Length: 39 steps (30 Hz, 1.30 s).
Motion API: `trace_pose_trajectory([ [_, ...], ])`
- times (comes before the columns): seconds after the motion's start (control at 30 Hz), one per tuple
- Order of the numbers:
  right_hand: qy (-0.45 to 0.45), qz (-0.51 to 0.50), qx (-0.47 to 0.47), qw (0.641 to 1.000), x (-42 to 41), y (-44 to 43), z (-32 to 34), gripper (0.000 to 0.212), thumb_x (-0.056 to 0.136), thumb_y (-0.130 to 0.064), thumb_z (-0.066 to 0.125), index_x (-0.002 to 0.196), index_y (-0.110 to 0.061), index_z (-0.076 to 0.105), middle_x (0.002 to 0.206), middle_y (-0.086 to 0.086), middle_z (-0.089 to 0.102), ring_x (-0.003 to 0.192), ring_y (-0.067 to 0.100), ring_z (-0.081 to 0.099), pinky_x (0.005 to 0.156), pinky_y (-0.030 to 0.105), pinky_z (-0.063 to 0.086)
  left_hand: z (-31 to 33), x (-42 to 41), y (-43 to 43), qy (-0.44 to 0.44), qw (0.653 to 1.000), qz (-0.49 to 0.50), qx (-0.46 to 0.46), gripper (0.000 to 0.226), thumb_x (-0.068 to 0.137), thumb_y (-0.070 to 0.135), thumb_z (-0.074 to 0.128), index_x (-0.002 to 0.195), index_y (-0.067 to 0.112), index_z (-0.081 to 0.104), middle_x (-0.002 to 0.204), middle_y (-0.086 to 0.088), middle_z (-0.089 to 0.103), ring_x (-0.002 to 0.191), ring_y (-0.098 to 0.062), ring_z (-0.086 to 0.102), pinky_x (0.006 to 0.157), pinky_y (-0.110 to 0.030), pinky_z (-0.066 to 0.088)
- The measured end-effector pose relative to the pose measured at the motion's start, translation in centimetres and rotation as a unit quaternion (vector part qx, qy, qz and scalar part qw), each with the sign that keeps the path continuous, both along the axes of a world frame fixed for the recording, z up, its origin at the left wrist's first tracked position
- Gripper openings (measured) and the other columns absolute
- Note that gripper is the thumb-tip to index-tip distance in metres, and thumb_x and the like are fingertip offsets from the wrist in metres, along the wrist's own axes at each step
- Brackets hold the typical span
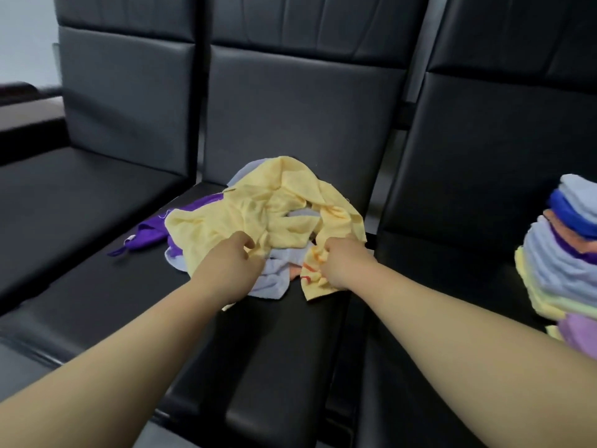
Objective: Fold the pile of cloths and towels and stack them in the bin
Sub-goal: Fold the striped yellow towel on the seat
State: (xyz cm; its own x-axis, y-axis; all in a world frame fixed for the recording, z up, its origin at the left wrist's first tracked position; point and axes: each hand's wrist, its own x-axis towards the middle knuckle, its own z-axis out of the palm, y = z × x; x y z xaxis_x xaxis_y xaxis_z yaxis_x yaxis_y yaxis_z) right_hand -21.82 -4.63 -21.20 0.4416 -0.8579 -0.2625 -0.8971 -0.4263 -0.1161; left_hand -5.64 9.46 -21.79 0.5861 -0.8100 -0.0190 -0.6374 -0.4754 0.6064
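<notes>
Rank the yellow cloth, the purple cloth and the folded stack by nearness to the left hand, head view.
1. yellow cloth, gripped in the left hand
2. purple cloth, off to the left
3. folded stack, far right

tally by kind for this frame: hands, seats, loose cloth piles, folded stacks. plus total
Hands: 2, left hand and right hand, each with a grip on yellow cloth
Seats: 3, left seat, middle seat, right seat
Loose cloth pile: 1, on the middle seat
Folded stack: 1, on the right seat
Total: 7
</notes>
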Motion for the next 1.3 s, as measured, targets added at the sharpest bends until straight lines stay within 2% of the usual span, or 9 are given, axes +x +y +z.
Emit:
trace_pose_trajectory([
  [0.13, -0.218, -0.003, 0.043, 0.975, -3.0, 1.2, 2.4, 0.015, 0.094, -0.015, 0.05, 0.085, -0.018, 0.062, 0.092, 0.002, 0.063, 0.081, 0.02, 0.056, 0.06, 0.03, 0.042, 1.0, -2.4, -0.7, 0.049, 0.996, -0.038, -0.059, 0.024, 0.1, 0.039, 0.053, 0.117, 0.021, 0.056, 0.094, 0.002, 0.067, 0.083, -0.011, 0.061, 0.074, -0.031, 0.048],
  [0.27, -0.448, -0.104, 0.163, 0.873, -7.5, 3.8, 5.2, 0.024, 0.092, -0.005, 0.047, 0.074, -0.017, 0.057, 0.078, 0.002, 0.054, 0.076, 0.02, 0.051, 0.068, 0.035, 0.042, 2.1, -6.4, -2.0, 0.261, 0.963, -0.025, -0.06, 0.037, 0.101, 0.048, 0.05, 0.124, 0.019, 0.058, 0.109, -0.003, 0.067, 0.102, -0.023, 0.066, 0.092, -0.044, 0.054],
  [0.43, -0.565, -0.177, 0.345, 0.728, -12.2, 6.4, 6.5, 0.054, 0.103, -0.012, 0.047, 0.052, -0.023, 0.059, 0.068, 0.003, 0.053, 0.062, 0.018, 0.054, 0.066, 0.037, 0.05, 2.5, -10.4, -2.7, 0.587, 0.808, 0.053, -0.016, 0.072, 0.093, 0.063, 0.059, 0.144, 0.015, 0.042, 0.139, -0.02, 0.054, 0.121, -0.041, 0.058, 0.1, -0.054, 0.051],
  [0.53, -0.556, -0.19, 0.418, 0.692, -15.7, 7.4, 6.9, 0.05, 0.105, -0.021, 0.051, 0.058, -0.02, 0.067, 0.07, 0.004, 0.059, 0.063, 0.019, 0.059, 0.07, 0.039, 0.054, 2.3, -12.0, -3.9, 0.668, 0.741, 0.061, -0.042, 0.057, 0.09, 0.053, 0.07, 0.12, 0.008, 0.053, 0.127, -0.024, 0.064, 0.111, -0.042, 0.064, 0.085, -0.054, 0.056],
  [0.77, -0.526, -0.249, 0.336, 0.74, -24.2, 7.6, 7.5, 0.047, 0.104, -0.018, 0.053, 0.059, -0.02, 0.064, 0.063, 0.001, 0.056, 0.054, 0.014, 0.057, 0.061, 0.033, 0.053, 3.5, -18.0, -6.0, 0.534, 0.835, -0.035, -0.126, 0.023, 0.093, 0.018, 0.073, 0.114, 0.014, 0.068, 0.109, -0.013, 0.076, 0.093, -0.026, 0.075, 0.073, -0.04, 0.061],
  [0.9, -0.537, -0.273, 0.256, 0.756, -28.8, 7.0, 6.4, 0.031, 0.103, -0.013, 0.051, 0.081, -0.006, 0.071, 0.075, 0.013, 0.063, 0.066, 0.025, 0.063, 0.068, 0.041, 0.058, 4.6, -23.0, -6.2, 0.356, 0.905, -0.231, -0.002, 0.075, 0.072, 0.047, 0.081, 0.141, 0.032, 0.054, 0.13, 0.0, 0.068, 0.111, -0.023, 0.069, 0.094, -0.047, 0.059],
  [1.07, -0.525, -0.342, 0.185, 0.757, -31.9, 6.3, 4.4, 0.011, 0.085, 0.004, 0.062, 0.086, -0.008, 0.062, 0.081, 0.013, 0.058, 0.072, 0.027, 0.059, 0.065, 0.04, 0.051, 4.2, -26.8, -6.3, 0.132, 0.959, -0.247, 0.037, 0.056, 0.09, 0.053, 0.067, 0.138, 0.028, 0.053, 0.131, 0.004, 0.056, 0.114, -0.019, 0.059, 0.093, -0.036, 0.052],
  [1.2, -0.559, -0.359, 0.202, 0.72, -32.9, 5.9, 3.5, 0.036, 0.081, -0.004, 0.076, 0.11, -0.017, 0.061, 0.112, 0.018, 0.067, 0.102, 0.034, 0.068, 0.089, 0.049, 0.057, 4.8, -28.6, -5.8, 0.222, 0.921, -0.321, -0.022, 0.028, 0.093, 0.042, 0.069, 0.105, 0.017, 0.068, 0.101, -0.001, 0.071, 0.091, -0.012, 0.068, 0.086, -0.04, 0.058],
  [1.3, -0.598, -0.353, 0.225, 0.684, -33.6, 4.8, 3.0, 0.031, 0.09, -0.002, 0.075, 0.114, -0.013, 0.059, 0.111, 0.021, 0.066, 0.095, 0.033, 0.069, 0.08, 0.046, 0.058, 4.4, -30.0, -5.8, 0.277, 0.878, -0.385, 0.059, 0.04, 0.084, 0.05, 0.077, 0.098, 0.014, 0.066, 0.085, 0.001, 0.068, 0.079, -0.014, 0.066, 0.073, -0.035, 0.053],
])
